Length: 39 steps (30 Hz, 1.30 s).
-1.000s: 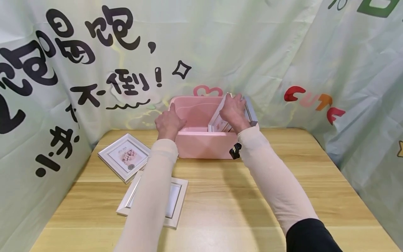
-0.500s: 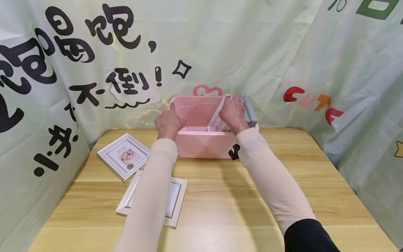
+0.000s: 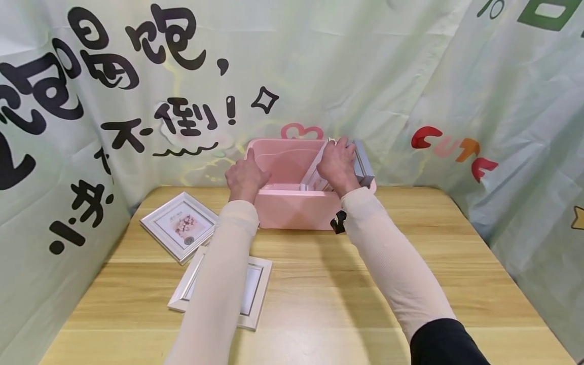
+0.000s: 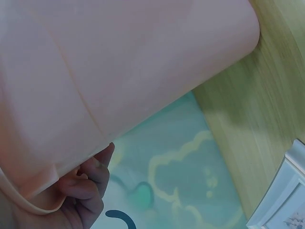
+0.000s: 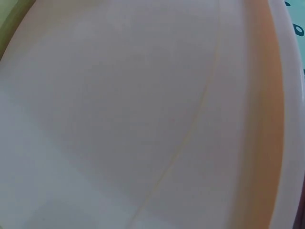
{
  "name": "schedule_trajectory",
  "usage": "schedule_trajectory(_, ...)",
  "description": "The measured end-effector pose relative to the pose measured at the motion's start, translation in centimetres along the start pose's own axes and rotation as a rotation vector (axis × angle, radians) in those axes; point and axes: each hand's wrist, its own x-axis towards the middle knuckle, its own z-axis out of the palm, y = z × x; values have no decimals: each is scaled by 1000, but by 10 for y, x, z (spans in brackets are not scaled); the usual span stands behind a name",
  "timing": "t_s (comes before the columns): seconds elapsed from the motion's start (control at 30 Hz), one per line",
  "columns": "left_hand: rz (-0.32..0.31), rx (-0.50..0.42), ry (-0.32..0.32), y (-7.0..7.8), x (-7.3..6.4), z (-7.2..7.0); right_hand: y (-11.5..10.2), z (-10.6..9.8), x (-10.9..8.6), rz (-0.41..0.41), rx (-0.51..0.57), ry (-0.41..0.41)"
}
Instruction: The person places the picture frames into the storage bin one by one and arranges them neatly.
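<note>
A pink plastic bin (image 3: pixel 296 210) stands at the back of the wooden table. My left hand (image 3: pixel 246 178) grips its left end; in the left wrist view the curled fingers (image 4: pixel 90 188) wrap the rim from outside. Inside the right half, a white photo frame (image 3: pixel 314 175) leans at a slant. Its upper edge is in the grip of my right hand (image 3: pixel 338 165), whose fingertips are partly hidden behind it. A grey-blue frame (image 3: pixel 364 165) stands against the bin's right end, just right of that hand. The right wrist view is filled by the bin's outer wall (image 5: pixel 119 119).
On the table's left lie a silver photo frame (image 3: pixel 182 225) with a flower picture and a white frame (image 3: pixel 260 289), partly covered by my left forearm. A printed cloth (image 3: pixel 347 66) hangs close behind the bin and along both sides.
Both hands keep their holds on the bin and the white photo frame. My right forearm has shifted slightly to the left.
</note>
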Motion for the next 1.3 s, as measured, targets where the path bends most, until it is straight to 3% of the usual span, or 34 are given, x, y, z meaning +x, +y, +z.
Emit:
schedule_trajectory(0.73,-7,-2,-7,0,2,1,1,-1,-4,-4,54,-44)
schedule_trajectory(1.03,-2,4,-5,2,0,0,8,2,-11,-126,81,7)
schedule_trajectory(1.3,-13,0,-16,2,1,1,12,4,-23,-274,16,-26)
